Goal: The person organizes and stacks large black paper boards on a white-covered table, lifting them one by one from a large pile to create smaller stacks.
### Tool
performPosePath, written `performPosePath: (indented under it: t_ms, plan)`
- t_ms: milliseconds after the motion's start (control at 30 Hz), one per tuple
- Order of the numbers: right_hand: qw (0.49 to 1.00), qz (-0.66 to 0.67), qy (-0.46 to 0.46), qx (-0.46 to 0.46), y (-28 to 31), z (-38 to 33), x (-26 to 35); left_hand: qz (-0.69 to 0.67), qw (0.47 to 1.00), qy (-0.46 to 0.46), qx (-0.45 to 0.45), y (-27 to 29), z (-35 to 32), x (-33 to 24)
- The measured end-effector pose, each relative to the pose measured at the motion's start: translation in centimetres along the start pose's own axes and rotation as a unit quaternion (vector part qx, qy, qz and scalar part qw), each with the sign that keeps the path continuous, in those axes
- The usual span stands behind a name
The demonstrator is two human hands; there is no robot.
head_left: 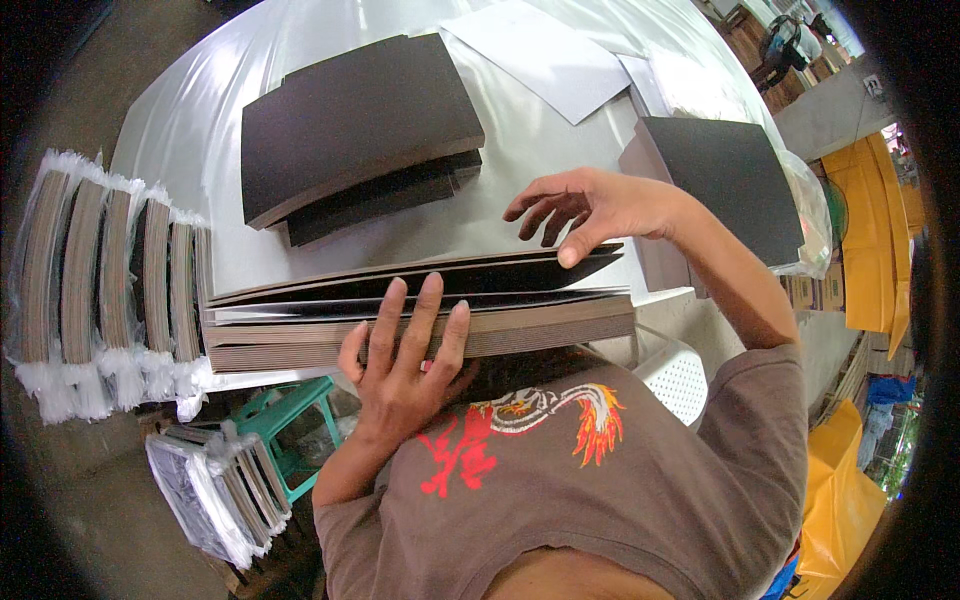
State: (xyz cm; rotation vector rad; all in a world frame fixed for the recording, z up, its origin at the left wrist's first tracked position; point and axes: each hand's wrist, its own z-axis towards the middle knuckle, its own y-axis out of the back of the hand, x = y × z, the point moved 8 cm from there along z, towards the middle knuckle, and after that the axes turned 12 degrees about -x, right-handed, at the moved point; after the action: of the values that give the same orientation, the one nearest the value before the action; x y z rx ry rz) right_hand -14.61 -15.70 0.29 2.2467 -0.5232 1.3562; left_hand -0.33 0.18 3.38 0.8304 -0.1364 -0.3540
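Observation:
A stack of dark boards [420, 335] lies at the table's near edge. Its upper sheets are lifted apart, and a black inner face [540, 275] shows in the gap. My left hand [405, 350] rests with spread fingers against the near edge of this stack, a red band on one finger. Above the stack's right part is my right hand [590, 205], its fingers curved and apart. The right thumb tip is at the upper sheets' edge; whether it touches them I cannot tell. Beyond lies a larger pile of black boards [360, 120].
White sheets [540, 60] lie at the far side of the plastic-covered table [180, 130]. Another black-topped pile [720, 190] stands at right. Plastic-wrapped board bundles [115, 270] line the left side, with more [215, 490] below beside a green stool [295, 430]. A white perforated chair [675, 380] is near my right side.

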Motion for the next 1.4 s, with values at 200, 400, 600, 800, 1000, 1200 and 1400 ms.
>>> performPosePath:
  t_ms: [200,400,600,800,1000,1200,1400]
  plan:
    - [0.999,0.007,-0.015,0.042,-1.0,-0.3,0.1,0.006,1.000,0.026,0.002,0.0,0.9,0.2]
    - [0.999,0.026,-0.023,0.026,-1.0,-0.6,-0.6,0.021,1.000,0.005,-0.011,-0.2,0.7,0.0]
    - [0.999,0.014,-0.027,0.011,-0.7,-0.7,-0.3,0.034,0.999,-0.012,-0.018,0.2,0.7,-0.2]
    - [0.999,0.002,-0.021,0.027,-1.3,-1.0,0.2,0.026,1.000,-0.001,-0.014,0.3,0.9,-0.3]
    - [1.000,0.012,-0.027,0.009,-0.8,-0.9,-0.3,0.047,0.998,-0.030,-0.013,0.4,0.8,-0.3]
    - [0.999,0.012,-0.037,0.009,-0.5,-0.6,0.0,0.060,0.997,-0.036,-0.014,0.5,0.8,-0.4]
    - [0.995,-0.032,0.090,-0.024,0.0,-0.5,2.3,0.069,0.996,-0.042,-0.022,0.8,0.6,-0.5]
